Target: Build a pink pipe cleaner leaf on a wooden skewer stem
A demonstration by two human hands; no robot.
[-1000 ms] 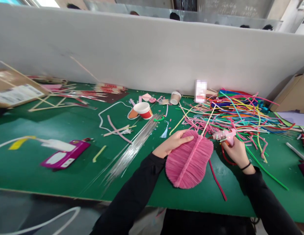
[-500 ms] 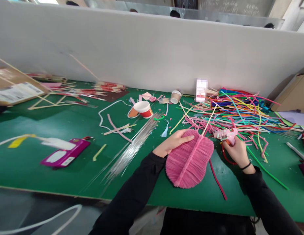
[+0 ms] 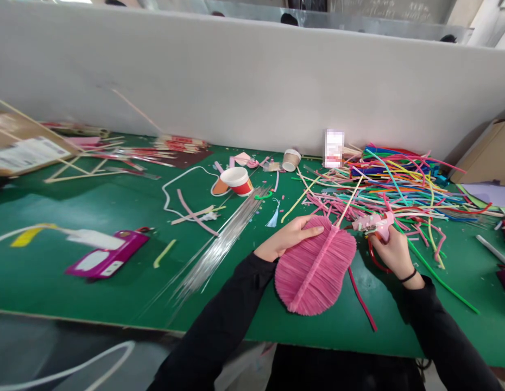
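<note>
My left hand (image 3: 291, 237) grips the upper left edge of a pink leaf-shaped fan (image 3: 317, 266), thumb on top and the other fingers hidden beneath. The fan looks made of pink pipe cleaners, with a raised rib down its middle. From its top a thin wooden stick (image 3: 350, 201) points away from me. A pink glue gun (image 3: 374, 223) is in my right hand (image 3: 393, 252), fingers wrapped around the handle. Its nozzle points left, close to the base of the stick; I cannot tell whether it touches. A red pipe cleaner (image 3: 361, 298) lies right of the fan.
Many coloured pipe cleaners (image 3: 403, 184) are heaped at the back right. Thin metal wires (image 3: 223, 239) lie left of my left arm, near a paper cup (image 3: 237, 181). A purple power strip (image 3: 109, 255) sits farther left. A white partition (image 3: 236, 81) stands behind the green table (image 3: 126, 301).
The glue gun has shifted slightly left, its nozzle nearer the stick's base. My left hand and the fan have hardly moved. The camera view has shifted a little.
</note>
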